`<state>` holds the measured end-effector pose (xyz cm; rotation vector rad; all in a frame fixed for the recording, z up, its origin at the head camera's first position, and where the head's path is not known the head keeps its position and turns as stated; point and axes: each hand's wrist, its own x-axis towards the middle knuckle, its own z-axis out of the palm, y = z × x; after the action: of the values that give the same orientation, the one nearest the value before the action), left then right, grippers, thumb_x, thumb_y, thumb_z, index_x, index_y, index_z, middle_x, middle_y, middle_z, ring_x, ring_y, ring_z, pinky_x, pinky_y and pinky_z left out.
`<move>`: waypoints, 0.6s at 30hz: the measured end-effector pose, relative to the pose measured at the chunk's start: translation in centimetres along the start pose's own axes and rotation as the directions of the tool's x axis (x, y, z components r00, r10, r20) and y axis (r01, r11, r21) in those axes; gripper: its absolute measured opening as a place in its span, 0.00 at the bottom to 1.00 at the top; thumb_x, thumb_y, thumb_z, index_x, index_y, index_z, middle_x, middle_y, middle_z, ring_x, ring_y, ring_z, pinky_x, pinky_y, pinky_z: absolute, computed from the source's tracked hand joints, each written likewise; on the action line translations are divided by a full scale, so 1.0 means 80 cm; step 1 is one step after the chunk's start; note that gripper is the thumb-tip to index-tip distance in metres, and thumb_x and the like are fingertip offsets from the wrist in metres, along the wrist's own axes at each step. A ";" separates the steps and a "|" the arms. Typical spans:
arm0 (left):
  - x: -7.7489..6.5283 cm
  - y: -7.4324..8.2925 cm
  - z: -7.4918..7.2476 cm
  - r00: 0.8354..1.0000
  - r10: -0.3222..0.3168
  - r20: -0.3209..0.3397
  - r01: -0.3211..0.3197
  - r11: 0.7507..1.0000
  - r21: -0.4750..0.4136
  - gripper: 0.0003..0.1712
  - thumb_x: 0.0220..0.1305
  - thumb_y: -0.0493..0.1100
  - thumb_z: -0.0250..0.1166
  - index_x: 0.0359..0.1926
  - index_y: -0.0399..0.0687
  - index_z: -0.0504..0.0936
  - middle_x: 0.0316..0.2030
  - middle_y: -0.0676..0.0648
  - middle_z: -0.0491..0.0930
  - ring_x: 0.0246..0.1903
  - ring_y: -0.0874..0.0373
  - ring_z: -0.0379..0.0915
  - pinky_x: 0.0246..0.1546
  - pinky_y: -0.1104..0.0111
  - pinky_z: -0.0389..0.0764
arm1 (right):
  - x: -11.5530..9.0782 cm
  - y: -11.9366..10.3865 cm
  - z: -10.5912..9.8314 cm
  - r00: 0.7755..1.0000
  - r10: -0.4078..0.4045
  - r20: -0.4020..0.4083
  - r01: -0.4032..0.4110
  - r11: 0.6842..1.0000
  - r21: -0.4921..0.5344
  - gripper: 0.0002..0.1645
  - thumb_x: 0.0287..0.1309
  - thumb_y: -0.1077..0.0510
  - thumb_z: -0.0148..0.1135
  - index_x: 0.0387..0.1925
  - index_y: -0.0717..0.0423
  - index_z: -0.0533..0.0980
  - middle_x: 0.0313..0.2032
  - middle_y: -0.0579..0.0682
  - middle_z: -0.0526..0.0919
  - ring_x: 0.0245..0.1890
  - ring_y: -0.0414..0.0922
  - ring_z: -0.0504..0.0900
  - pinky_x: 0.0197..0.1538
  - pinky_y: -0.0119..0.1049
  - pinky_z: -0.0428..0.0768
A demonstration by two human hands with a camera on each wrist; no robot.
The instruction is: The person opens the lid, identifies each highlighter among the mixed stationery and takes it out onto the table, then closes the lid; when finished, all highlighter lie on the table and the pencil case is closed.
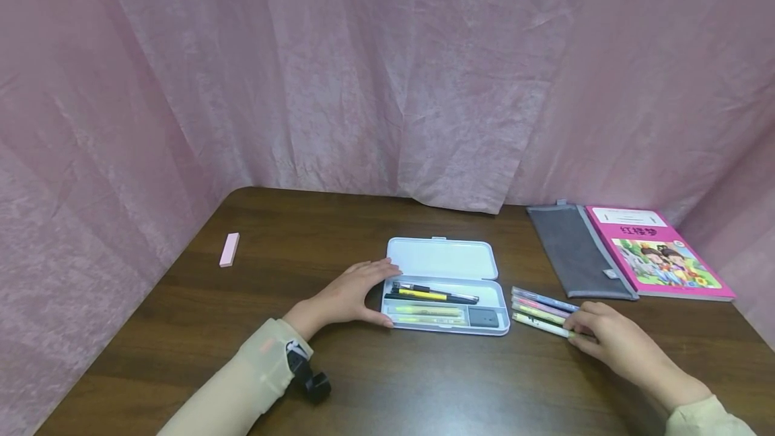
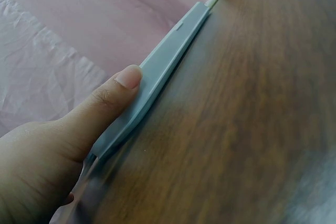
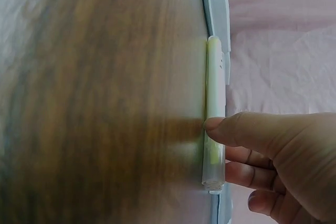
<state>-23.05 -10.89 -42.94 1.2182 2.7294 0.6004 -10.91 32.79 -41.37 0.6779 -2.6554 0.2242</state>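
Note:
A pale blue-white pencil case (image 1: pixel 440 258) lies with its lid folded back on the dark wooden table. My left hand (image 1: pixel 351 291) grips its left end, thumb (image 2: pixel 128 77) on the near side and fingers at the far left corner. Inside are black and yellow pens (image 1: pixel 431 293), yellow-green sticks (image 1: pixel 426 311) and a dark grey block (image 1: pixel 483 317). To the case's right, several highlighters (image 1: pixel 541 326) lie side by side. My right hand (image 1: pixel 611 338) holds their right ends, its thumb on the nearest highlighter (image 3: pixel 214 87); its fingertips are partly hidden.
A grey mesh pouch (image 1: pixel 572 251) lies beyond the highlighters, against a pink picture book (image 1: pixel 666 254) at the right. A small pink block (image 1: pixel 229 249) sits at the far left. Pink curtain (image 1: pixel 387 86) hangs behind the table (image 1: pixel 290 227).

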 end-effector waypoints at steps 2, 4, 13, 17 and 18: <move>0.000 0.000 0.000 1.000 0.002 -0.004 -0.002 1.000 0.004 0.54 0.45 0.74 0.67 0.70 0.58 0.63 0.72 0.51 0.60 0.74 0.56 0.50 0.73 0.52 0.54 | 0.000 0.000 0.000 1.000 -0.002 0.000 0.002 1.000 -0.001 0.17 0.33 0.62 0.78 0.25 0.43 0.79 0.25 0.31 0.70 0.28 0.26 0.67 0.30 0.31 0.74; 0.000 0.000 0.000 1.000 0.003 -0.006 -0.003 1.000 0.007 0.54 0.45 0.74 0.67 0.70 0.58 0.63 0.72 0.51 0.60 0.74 0.56 0.51 0.73 0.52 0.54 | 0.000 0.000 0.000 1.000 0.001 0.003 -0.001 1.000 -0.003 0.17 0.33 0.62 0.78 0.25 0.43 0.79 0.25 0.30 0.70 0.28 0.26 0.67 0.29 0.31 0.73; 0.000 -0.001 0.001 1.000 -0.006 0.005 0.006 1.000 0.014 0.54 0.45 0.73 0.67 0.71 0.58 0.62 0.73 0.52 0.59 0.74 0.58 0.49 0.74 0.53 0.52 | -0.001 -0.002 -0.002 0.999 0.031 0.015 -0.031 0.999 -0.007 0.16 0.34 0.60 0.79 0.26 0.42 0.79 0.26 0.31 0.71 0.28 0.25 0.67 0.30 0.31 0.74; 0.001 -0.001 0.001 1.000 -0.005 0.004 0.005 1.000 0.016 0.54 0.46 0.73 0.67 0.70 0.59 0.62 0.73 0.52 0.59 0.74 0.58 0.49 0.73 0.53 0.53 | -0.001 -0.002 -0.004 1.000 0.019 0.003 -0.019 1.000 -0.008 0.17 0.32 0.60 0.79 0.26 0.41 0.79 0.27 0.31 0.71 0.28 0.25 0.67 0.30 0.32 0.75; 0.001 -0.001 0.001 1.000 -0.006 0.003 0.006 1.000 0.015 0.54 0.46 0.73 0.67 0.70 0.59 0.62 0.73 0.52 0.59 0.74 0.58 0.49 0.73 0.53 0.53 | 0.000 -0.002 -0.005 1.000 0.013 -0.001 -0.013 1.000 -0.006 0.17 0.32 0.60 0.79 0.25 0.41 0.79 0.27 0.31 0.71 0.28 0.26 0.67 0.30 0.32 0.74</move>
<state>-23.13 -10.88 -43.04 1.2132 2.7389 0.5773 -10.69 32.78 -41.04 0.6581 -2.6594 0.2208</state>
